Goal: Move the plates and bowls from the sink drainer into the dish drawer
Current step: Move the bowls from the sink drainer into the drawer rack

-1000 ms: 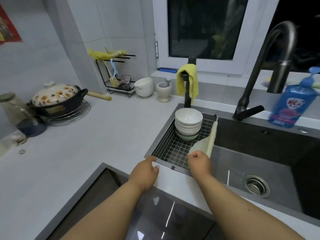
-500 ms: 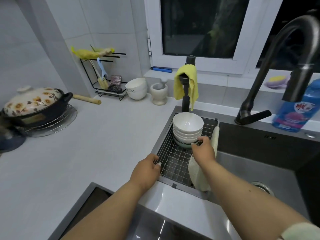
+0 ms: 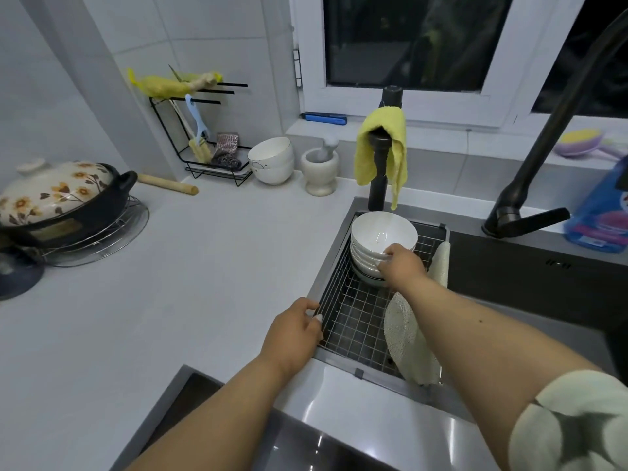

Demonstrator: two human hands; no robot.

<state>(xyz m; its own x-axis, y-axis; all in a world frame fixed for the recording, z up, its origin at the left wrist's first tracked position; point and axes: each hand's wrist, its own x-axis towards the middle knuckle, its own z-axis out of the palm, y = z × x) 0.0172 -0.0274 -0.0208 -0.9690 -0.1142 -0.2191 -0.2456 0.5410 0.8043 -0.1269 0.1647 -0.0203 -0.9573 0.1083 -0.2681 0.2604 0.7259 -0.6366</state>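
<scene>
Head view shows both bare forearms reaching forward and away from the body over the counter edge toward the wire sink drainer [image 3: 353,321], which sits in the left end of the sink [image 3: 530,283]. The right arm stretches furthest, angled up and to the left, a pale patterned sleeve [image 3: 574,423] bunched at its upper end. The right hand [image 3: 401,266] is at the near side of the stack of white bowls [image 3: 380,246], fingers curled against the rims and sides of the upper bowls, gripping the stack; how far the thumb wraps cannot be told. The left hand [image 3: 295,331] lies at the drainer's left rim, fingers loosely bent and touching the wire edge, holding nothing that can be seen. The bowls stand upright, mouths facing up, nested one inside another in the far left corner of the drainer, the stack's axis roughly vertical. A pale cloth [image 3: 407,341] hangs over the drainer's right side under the right forearm. A yellow cloth [image 3: 384,147] drapes over a dark post behind the bowls, and a dark faucet [image 3: 543,158] rises at the right. On the counter [image 3: 190,266] sit a floral-lidded pot [image 3: 57,195], a white bowl [image 3: 272,159] and a mortar [image 3: 319,171].
</scene>
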